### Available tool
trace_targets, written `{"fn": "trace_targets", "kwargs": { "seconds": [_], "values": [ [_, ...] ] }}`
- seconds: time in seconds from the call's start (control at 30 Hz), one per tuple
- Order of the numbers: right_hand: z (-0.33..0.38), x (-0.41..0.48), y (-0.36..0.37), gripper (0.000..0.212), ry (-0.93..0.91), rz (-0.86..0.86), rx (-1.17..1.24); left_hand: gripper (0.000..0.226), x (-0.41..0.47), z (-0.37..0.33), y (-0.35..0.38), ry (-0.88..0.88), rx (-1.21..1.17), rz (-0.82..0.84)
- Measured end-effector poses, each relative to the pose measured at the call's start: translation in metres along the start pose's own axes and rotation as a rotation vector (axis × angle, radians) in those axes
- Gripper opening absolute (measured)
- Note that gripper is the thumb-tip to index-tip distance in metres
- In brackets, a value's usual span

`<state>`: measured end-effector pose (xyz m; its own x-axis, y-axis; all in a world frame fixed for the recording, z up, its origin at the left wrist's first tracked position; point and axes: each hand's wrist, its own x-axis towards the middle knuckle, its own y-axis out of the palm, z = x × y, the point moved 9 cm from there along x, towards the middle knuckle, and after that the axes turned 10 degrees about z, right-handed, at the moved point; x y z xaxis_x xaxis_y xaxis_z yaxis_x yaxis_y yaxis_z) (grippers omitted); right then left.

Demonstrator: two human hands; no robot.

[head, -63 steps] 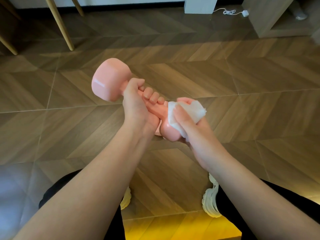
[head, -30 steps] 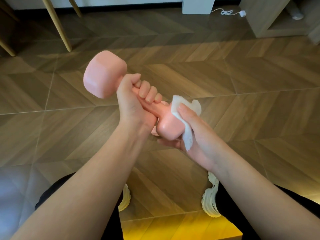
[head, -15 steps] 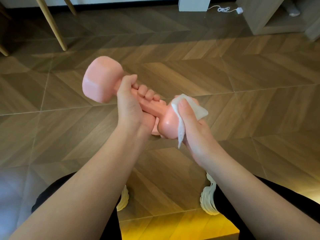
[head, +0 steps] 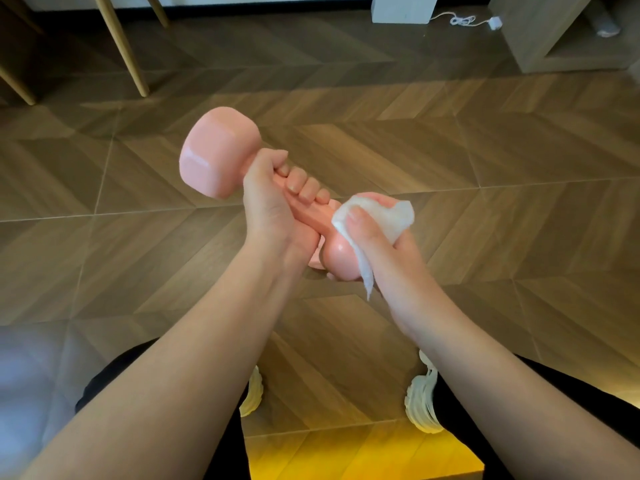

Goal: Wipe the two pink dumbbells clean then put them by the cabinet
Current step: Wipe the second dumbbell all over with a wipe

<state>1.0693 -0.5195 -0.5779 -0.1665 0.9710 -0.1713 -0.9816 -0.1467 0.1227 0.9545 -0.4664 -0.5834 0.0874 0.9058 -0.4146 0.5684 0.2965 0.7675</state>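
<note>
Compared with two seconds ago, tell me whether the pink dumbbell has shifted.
No. The dumbbell sits in the same spot against the chair leg as before, left hand gripping its handle.

pink dumbbell (head: 218, 154) | glossy | tilted, far end up-L | mid-air | wipe (head: 398, 220) on near end

Home interior: chevron wood floor (head: 485, 150), furniture legs (head: 121, 46) upper left, cabinet (head: 526, 32) upper right, cable (head: 460, 20) at top.
</note>
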Motion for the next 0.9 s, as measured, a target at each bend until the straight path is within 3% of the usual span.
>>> {"fn": "trace_targets", "kwargs": {
  "seconds": [0.2, 0.37, 0.5, 0.57, 0.7, 0.77, 0.9],
  "values": [
    [-0.011, -0.012, 0.009, 0.062, 0.142, 0.263, -0.036, 0.033, 0.0, 0.001, -0.005, -0.022, -0.034, -0.027],
    [-0.022, -0.013, 0.005, 0.06, 0.177, 0.003, 0.132, 0.033, -0.002, 0.009, -0.005, -0.007, 0.007, -0.037],
    [-0.025, -0.013, -0.006, 0.05, 0.232, -0.093, 0.137, 0.032, 0.0, 0.014, -0.004, -0.026, 0.004, -0.027],
    [-0.027, -0.013, -0.007, 0.05, 0.268, -0.071, 0.195, 0.033, 0.001, 0.013, -0.002, -0.03, 0.0, 0.004],
    [-0.033, -0.017, 0.005, 0.078, 0.368, 0.124, 0.446, 0.034, 0.0, 0.009, 0.007, -0.022, -0.028, 0.113],
    [-0.032, -0.019, 0.012, 0.077, 0.362, 0.21, 0.512, 0.032, -0.001, 0.006, 0.009, -0.005, -0.027, 0.135],
    [-0.033, -0.013, 0.009, 0.074, 0.292, 0.148, 0.365, 0.03, 0.0, 0.005, 0.003, 0.015, 0.042, 0.057]
  ]
}}
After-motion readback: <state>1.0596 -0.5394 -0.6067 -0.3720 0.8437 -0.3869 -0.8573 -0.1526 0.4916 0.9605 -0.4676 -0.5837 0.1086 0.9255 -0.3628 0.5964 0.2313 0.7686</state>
